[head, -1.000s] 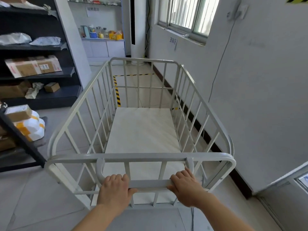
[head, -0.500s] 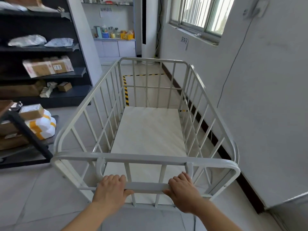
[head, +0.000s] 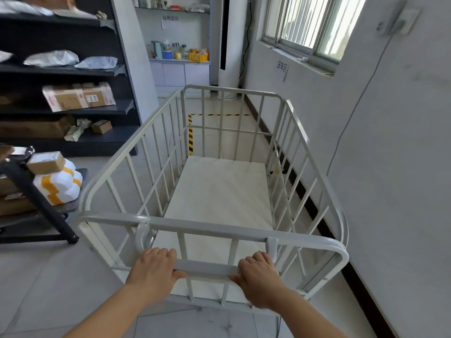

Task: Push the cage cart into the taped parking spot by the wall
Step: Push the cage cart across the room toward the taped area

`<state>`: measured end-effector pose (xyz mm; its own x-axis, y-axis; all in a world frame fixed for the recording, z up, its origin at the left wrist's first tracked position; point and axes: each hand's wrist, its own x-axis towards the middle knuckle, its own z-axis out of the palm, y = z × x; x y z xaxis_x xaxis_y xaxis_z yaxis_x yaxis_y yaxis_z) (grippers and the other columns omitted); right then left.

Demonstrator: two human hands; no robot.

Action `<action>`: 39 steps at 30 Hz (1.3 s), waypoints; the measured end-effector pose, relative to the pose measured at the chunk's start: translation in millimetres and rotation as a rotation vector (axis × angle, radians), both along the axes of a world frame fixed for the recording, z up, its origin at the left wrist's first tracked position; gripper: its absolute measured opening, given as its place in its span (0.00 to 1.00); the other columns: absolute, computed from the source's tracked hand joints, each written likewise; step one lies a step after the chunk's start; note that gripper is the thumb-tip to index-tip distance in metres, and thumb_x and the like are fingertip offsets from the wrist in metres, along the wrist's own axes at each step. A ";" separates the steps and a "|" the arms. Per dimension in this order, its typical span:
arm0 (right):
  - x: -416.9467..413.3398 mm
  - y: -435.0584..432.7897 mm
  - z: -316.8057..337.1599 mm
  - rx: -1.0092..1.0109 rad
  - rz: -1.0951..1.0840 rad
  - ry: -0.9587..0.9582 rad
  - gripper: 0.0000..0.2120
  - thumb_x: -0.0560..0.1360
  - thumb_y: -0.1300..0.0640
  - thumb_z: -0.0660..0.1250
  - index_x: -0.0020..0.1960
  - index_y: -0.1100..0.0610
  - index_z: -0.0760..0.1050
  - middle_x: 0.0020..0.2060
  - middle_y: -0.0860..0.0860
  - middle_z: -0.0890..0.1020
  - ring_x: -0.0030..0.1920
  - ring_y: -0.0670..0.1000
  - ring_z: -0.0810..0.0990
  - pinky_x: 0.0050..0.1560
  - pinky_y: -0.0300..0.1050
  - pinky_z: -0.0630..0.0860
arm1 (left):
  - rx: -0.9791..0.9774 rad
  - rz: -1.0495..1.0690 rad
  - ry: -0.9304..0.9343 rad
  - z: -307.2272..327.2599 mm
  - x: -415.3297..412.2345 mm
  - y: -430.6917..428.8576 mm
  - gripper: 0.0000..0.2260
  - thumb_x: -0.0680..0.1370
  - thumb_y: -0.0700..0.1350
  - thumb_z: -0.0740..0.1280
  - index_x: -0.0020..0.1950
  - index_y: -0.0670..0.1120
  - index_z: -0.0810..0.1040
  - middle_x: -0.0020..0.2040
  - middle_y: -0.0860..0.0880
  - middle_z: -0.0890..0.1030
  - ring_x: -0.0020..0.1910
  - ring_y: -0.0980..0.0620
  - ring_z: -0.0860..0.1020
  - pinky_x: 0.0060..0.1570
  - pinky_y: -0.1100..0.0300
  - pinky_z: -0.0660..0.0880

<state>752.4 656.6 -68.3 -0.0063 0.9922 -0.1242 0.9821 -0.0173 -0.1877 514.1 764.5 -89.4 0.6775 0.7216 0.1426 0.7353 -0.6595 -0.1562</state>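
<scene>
A white metal cage cart (head: 127, 164) with barred sides and a pale, bare deck stands in front of me, lengthwise along the right wall. My left hand (head: 153, 269) and my right hand (head: 258, 276) both grip its low horizontal handle bar (head: 207, 267) at the near end. Black-and-yellow tape (head: 190, 135) marks a parking spot on the floor beside the wall. The tape's left line and far line (head: 219, 115) show through the cart's bars. The front of the cart overlaps the taped area.
The grey wall (head: 390, 167) with a dark skirting runs close along the cart's right side. A dark shelving unit (head: 73, 103) with parcels stands at the left. A low black trolley (head: 44, 211) with boxes sits at the near left. A white standing unit (head: 227, 45) is beyond the tape.
The cart has rolled forward along the wall towards the tape, and my view has swung slightly right. Both hands have kept their grip on the handle bar.
</scene>
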 end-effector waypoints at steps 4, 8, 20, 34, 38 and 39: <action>13.7 24.4 -1.2 0.012 0.009 -0.008 0.44 0.62 0.31 0.24 0.50 0.54 0.71 0.47 0.52 0.77 0.52 0.54 0.69 0.64 0.49 0.59 | -0.032 -0.011 0.021 -4.1 10.6 26.1 0.22 0.59 0.64 0.75 0.30 0.49 0.68 0.24 0.53 0.71 0.23 0.52 0.71 0.27 0.60 0.71; 27.8 52.5 -0.5 -0.001 0.011 -0.013 0.44 0.62 0.31 0.25 0.50 0.54 0.71 0.48 0.51 0.77 0.52 0.54 0.69 0.64 0.49 0.59 | -0.028 0.002 0.003 -2.5 24.9 52.0 0.20 0.68 0.66 0.61 0.30 0.50 0.68 0.24 0.54 0.71 0.23 0.53 0.70 0.27 0.60 0.70; 63.8 155.4 4.1 -0.055 -0.016 -0.011 0.47 0.60 0.28 0.24 0.51 0.53 0.71 0.44 0.49 0.73 0.48 0.51 0.65 0.64 0.50 0.60 | -0.134 0.072 0.039 10.2 66.6 150.8 0.20 0.77 0.64 0.54 0.50 0.48 0.70 0.48 0.51 0.77 0.47 0.50 0.74 0.52 0.56 0.68; 123.2 259.1 12.9 -0.084 -0.050 -0.010 0.45 0.59 0.31 0.27 0.52 0.53 0.70 0.46 0.48 0.72 0.49 0.51 0.65 0.67 0.49 0.57 | -0.085 0.069 -0.015 7.7 132.4 255.8 0.20 0.75 0.65 0.58 0.47 0.48 0.71 0.42 0.50 0.77 0.43 0.49 0.75 0.48 0.55 0.69; 133.8 281.5 7.9 -0.078 -0.019 0.010 0.45 0.59 0.30 0.27 0.52 0.53 0.71 0.47 0.49 0.75 0.51 0.52 0.67 0.67 0.50 0.58 | -0.068 0.023 -0.009 0.0 136.2 283.2 0.19 0.69 0.64 0.66 0.35 0.49 0.71 0.30 0.52 0.74 0.29 0.52 0.73 0.34 0.57 0.73; 136.1 287.0 7.1 -0.070 -0.014 0.015 0.45 0.59 0.29 0.26 0.52 0.53 0.71 0.49 0.49 0.76 0.52 0.52 0.68 0.67 0.50 0.58 | -0.044 0.007 -0.015 -0.6 137.4 289.1 0.19 0.68 0.65 0.64 0.32 0.49 0.70 0.26 0.53 0.72 0.25 0.53 0.71 0.30 0.59 0.71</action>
<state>888.5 943.6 -61.2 0.0052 0.9812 -0.1928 0.9787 -0.0446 -0.2004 651.5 1053.6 -90.0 0.6703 0.7323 0.1206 0.7421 -0.6601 -0.1164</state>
